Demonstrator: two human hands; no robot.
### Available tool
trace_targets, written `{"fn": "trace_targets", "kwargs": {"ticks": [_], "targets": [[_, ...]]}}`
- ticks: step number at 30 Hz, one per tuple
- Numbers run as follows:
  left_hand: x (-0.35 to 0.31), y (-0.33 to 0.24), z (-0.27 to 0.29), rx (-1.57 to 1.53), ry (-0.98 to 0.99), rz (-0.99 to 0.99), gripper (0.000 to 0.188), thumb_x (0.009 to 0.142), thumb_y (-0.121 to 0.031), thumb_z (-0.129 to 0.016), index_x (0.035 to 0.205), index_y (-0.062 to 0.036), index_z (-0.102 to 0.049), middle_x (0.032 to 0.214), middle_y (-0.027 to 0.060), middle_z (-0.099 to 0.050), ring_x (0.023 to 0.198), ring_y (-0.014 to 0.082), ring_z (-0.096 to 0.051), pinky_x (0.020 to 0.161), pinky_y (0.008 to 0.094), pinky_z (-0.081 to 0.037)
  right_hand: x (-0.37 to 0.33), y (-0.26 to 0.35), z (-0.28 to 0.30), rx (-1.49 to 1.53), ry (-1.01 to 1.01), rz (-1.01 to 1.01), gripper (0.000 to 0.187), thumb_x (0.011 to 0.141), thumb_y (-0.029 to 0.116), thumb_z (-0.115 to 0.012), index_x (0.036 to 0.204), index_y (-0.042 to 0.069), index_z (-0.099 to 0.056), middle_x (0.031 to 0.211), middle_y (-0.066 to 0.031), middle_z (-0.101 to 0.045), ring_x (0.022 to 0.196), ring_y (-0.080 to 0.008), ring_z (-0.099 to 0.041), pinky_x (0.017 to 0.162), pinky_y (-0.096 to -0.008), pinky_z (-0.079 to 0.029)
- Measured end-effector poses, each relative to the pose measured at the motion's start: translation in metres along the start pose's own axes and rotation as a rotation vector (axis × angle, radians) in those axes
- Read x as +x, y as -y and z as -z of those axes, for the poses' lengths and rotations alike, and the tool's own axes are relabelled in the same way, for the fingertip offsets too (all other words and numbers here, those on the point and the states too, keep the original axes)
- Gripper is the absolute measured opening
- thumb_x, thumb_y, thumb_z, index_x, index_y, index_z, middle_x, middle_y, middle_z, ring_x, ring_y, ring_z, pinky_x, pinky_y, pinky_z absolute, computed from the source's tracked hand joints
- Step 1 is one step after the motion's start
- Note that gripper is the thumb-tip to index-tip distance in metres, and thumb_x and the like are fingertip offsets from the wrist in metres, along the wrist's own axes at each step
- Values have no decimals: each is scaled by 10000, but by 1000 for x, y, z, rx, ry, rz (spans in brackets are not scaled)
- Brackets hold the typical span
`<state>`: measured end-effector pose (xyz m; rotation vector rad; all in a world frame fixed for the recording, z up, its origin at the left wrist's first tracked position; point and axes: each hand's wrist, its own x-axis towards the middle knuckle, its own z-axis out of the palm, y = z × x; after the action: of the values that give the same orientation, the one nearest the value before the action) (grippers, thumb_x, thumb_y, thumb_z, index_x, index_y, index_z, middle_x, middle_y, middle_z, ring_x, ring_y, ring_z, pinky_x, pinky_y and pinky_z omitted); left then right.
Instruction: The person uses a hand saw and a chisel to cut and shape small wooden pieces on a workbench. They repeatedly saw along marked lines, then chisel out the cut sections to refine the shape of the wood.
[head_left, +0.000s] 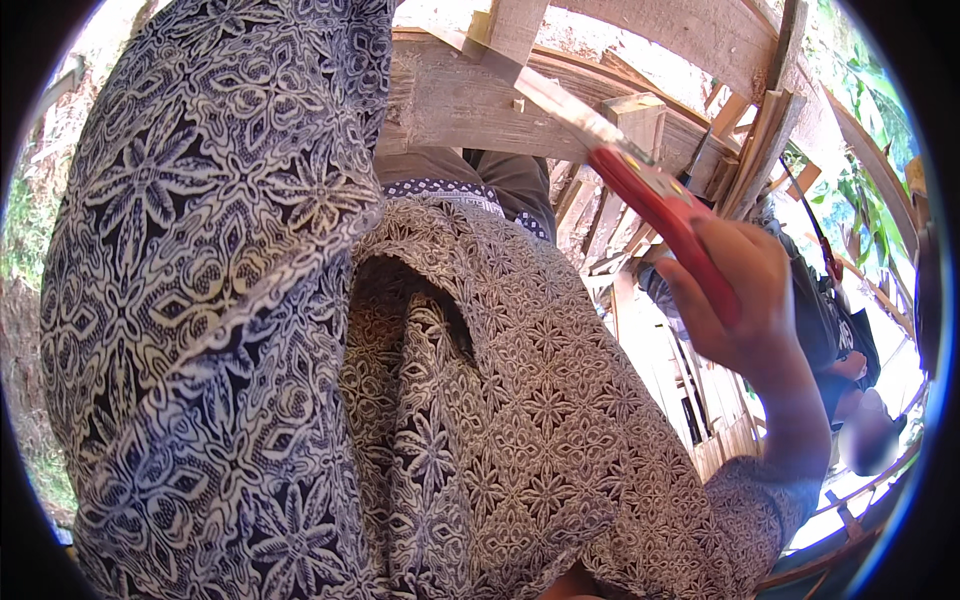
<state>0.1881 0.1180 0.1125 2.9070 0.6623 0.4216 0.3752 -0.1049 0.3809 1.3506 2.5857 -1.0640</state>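
Note:
My right hand is wrapped round the red handle of a handsaw and holds it up at the right. The blade slants up and to the left, its far part passing in front of a wooden board and a short upright wood piece. Whether the blade touches the wood I cannot tell. My left arm, in a dark and pale patterned sleeve, fills the left side. My left hand does not show.
Upright wood offcuts and a small wood block stand beyond the saw. At the right a person in dark clothes is close to my right arm. A long thin tool with a red end is near them. Green leaves hang behind.

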Motion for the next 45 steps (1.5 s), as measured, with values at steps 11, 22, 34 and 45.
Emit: {"fn": "trace_targets", "kwargs": {"ticks": [11,22,34,45], "targets": [[13,1,-4,6,-20,-50,172,732,-361,-714,739,-190,-727,912,31,-705,1043,254,-651,936,442,-506,-10,-26,5,-123,29,-139,247,884,177,-791,938,4,-623,710,-95,-566,655,-273,-574,627,-413,-439],[13,2,-8,-7,-22,-61,187,733,-380,-712,731,-193,-718,921,26,-706,1013,250,-657,955,446,-489,49,11,-24,-13,138,-174,190,908,253,-730,882,74,-669,687,-134,-637,606,-366,-626,582,-470,-507],[11,-2,-19,-17,-89,-35,201,792,-353,-670,791,-167,-746,955,60,-714,1052,263,-651,944,465,-492,33,54,-7,-85,91,-292,264,908,234,-767,831,51,-593,697,-145,-590,622,-380,-594,597,-463,-458],[11,-7,-16,-58,-42,42,205,794,-348,-668,808,-160,-749,1008,62,-715,1078,254,-656,950,471,-512,56,64,-17,-159,130,-229,209,880,230,-755,861,50,-650,729,-155,-627,634,-357,-612,607,-448,-499]]}}
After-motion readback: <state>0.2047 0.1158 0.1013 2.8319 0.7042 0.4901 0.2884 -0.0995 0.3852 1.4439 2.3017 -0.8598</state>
